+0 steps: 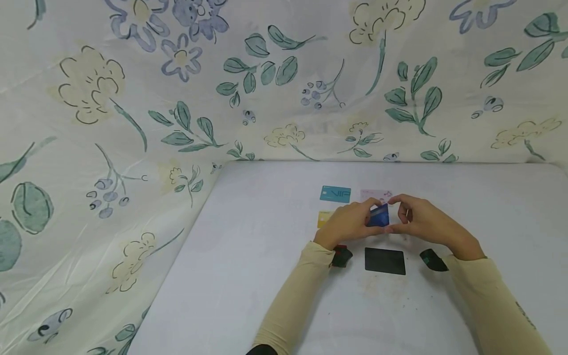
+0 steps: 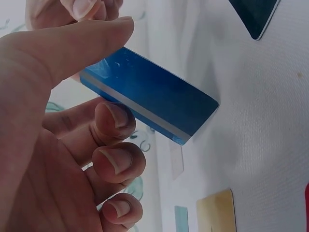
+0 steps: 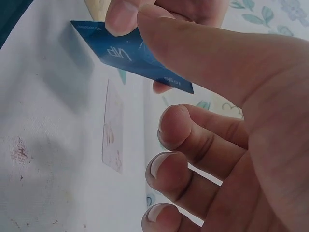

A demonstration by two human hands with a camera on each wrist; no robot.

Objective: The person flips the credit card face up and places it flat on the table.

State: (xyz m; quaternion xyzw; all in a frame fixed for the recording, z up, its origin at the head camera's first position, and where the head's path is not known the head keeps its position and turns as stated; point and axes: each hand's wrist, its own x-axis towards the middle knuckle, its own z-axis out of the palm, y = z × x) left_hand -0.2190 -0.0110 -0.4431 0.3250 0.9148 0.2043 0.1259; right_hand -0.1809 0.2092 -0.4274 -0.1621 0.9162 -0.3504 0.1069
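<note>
Blue card in the left hand, pinched between thumb and fingertips and tilted over the white tabletop, just on the near side of a pink card lying flat and partly covered by fingers. In the left wrist view, a pale stripe along one long side of the blue card; in the right wrist view, a face with VIP lettering, upside down. Right hand close beside the right-hand end of the blue card, thumb overlapping it in the right wrist view, other fingers loosely bent, with a wide gap between them and the thumb; cannot tell whether touching the card. Flat to the far left of the pink card, a teal card, also marked VIP; nearer, a yellow card, partly hidden behind the left hand. Between the wrists, on the near side, a dark card, flat on the tabletop. At the left wrist, a small dark object with red showing at its upper edge; at the right wrist, a black object. On both forearms, cream sleeves; behind the tabletop and along its left side, floral cloth
</note>
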